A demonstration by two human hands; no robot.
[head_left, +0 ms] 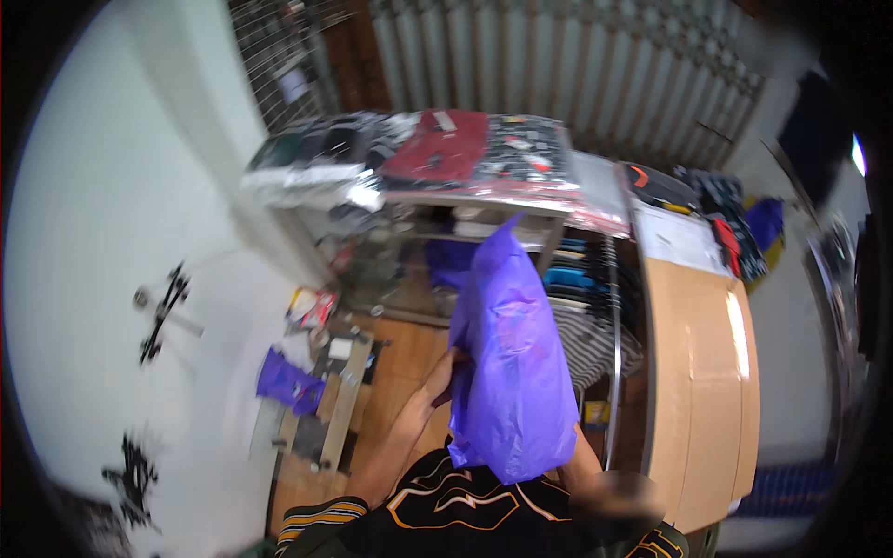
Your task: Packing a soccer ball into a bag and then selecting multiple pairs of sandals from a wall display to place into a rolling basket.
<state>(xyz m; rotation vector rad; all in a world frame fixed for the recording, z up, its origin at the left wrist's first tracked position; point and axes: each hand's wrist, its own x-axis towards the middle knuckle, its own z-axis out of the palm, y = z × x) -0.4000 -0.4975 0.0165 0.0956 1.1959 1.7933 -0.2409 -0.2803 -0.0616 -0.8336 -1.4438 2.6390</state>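
A filled purple plastic bag (pixel 512 372) stands upright in front of my chest, its top drawn to a narrow point. My left hand (pixel 448 377) grips its left side, with some fingers hidden behind the plastic. On the other side, my right forearm (pixel 583 460) reaches up against the lower right of the bag. The right hand itself is behind the bag, so its fingers do not show. What the bag contains cannot be made out, though faint colours show through its front.
Plastic-wrapped folded clothes (pixel 446 149) cover a shelf top ahead. Clothes hang from a metal rail (pixel 614 344) beside a long tan counter (pixel 693 372) on the right. A low wheeled wooden stand (pixel 339 409) and another purple bag (pixel 290 381) are at the lower left, near a white wall.
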